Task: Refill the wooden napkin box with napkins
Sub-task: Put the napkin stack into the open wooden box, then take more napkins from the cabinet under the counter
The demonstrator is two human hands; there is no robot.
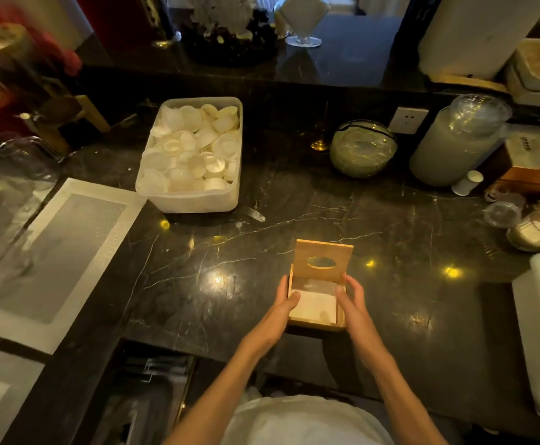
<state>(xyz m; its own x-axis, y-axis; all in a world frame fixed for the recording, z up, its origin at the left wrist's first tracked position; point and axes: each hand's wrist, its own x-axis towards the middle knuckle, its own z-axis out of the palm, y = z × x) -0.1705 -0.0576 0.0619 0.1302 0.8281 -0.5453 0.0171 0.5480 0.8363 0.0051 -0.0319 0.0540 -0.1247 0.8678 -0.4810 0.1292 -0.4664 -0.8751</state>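
A small wooden napkin box [316, 326] sits near the front edge of the dark marble counter. Its hinged lid [322, 252], with an oval slot, stands raised at the far side. White napkins [312, 306] lie flat inside the box. My left hand [281, 308] holds the box's left wall, thumb hooked over the rim onto the napkins. My right hand [352, 303] grips the right wall, thumb over the rim inside.
A white plastic tub [191, 200] full of small white lids stands at the back left. A grey placemat [53, 258] lies left. A round glass bowl [362, 148], a tall jar [455, 142] and a white bin [538, 316] occupy the right.
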